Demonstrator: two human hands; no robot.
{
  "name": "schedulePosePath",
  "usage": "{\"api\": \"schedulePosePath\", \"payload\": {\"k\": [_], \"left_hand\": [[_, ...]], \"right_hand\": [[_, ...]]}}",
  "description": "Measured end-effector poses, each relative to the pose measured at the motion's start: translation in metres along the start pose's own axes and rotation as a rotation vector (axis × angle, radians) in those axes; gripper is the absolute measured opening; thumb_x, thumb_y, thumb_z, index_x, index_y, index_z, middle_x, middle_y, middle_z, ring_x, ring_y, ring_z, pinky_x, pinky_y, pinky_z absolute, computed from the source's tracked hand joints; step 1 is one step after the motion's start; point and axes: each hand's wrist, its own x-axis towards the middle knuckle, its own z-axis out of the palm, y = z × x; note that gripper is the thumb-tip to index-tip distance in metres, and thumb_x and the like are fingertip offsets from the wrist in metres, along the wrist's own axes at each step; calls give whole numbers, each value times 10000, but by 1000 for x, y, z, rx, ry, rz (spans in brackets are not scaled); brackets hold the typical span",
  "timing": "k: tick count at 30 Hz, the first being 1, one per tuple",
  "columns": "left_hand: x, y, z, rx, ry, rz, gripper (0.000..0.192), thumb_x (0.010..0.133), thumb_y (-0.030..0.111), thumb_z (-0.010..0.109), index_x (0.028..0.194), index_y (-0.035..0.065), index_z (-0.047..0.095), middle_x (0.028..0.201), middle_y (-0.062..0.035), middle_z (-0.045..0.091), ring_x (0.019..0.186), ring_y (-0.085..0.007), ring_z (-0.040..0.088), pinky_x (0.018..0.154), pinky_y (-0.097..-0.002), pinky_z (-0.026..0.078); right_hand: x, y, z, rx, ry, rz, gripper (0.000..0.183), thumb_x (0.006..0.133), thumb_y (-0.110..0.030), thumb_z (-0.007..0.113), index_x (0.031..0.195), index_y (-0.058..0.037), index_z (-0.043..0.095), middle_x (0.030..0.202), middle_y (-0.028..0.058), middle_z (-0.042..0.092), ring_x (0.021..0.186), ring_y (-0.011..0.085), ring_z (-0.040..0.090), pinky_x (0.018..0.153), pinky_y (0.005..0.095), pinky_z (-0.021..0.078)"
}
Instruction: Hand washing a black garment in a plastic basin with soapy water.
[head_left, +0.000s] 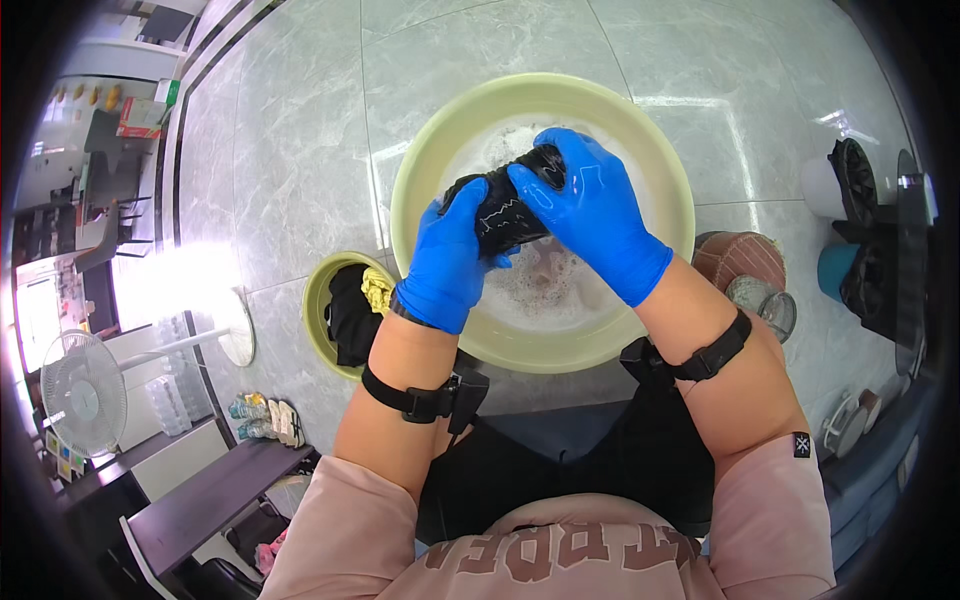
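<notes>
Both of my hands wear blue rubber gloves and grip a bunched, wet black cloth item (508, 217), raised over a large pale green basin (670, 161). My left hand (448, 259) holds its lower left side, thumb on top. Around its upper right end my right hand (596, 206) is curled, the thumb pressing on the wet surface. Cloudy water with white suds (551, 311) fills the basin's bottom. What lies under the suds is hard to make out. A smaller green basin (318, 300) stands at the left, holding black cloth (351, 319) and a crumpled yellow cloth (376, 289).
On the tiled floor (300, 150), a pink ribbed object (742, 259) and a clear container (757, 296) sit right of the basin. Two lined bins (821, 184) stand farther right. A white fan (84, 401), shoes (266, 420) and a dark bench (214, 502) are at the left.
</notes>
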Motion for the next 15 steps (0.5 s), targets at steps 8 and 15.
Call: {"api": "schedulePosePath", "payload": {"k": [8, 15], "left_hand": [[-17, 5, 5, 101, -18, 255, 399, 1009, 307, 597, 1299, 32, 610, 1113, -123, 691, 952, -240, 704, 694, -377, 617], [-23, 15, -9, 727, -150, 733, 604, 823, 243, 848, 1261, -81, 588, 1019, -173, 718, 948, -269, 708, 836, -337, 565]], "right_hand": [[15, 18, -14, 320, -193, 537, 384, 873, -338, 759, 1019, 13, 705, 927, 144, 738, 854, 251, 713, 796, 357, 567], [11, 66, -33, 360, -483, 67, 424, 901, -309, 711, 1203, -16, 661, 1070, 100, 713, 913, 184, 695, 779, 304, 577]]}}
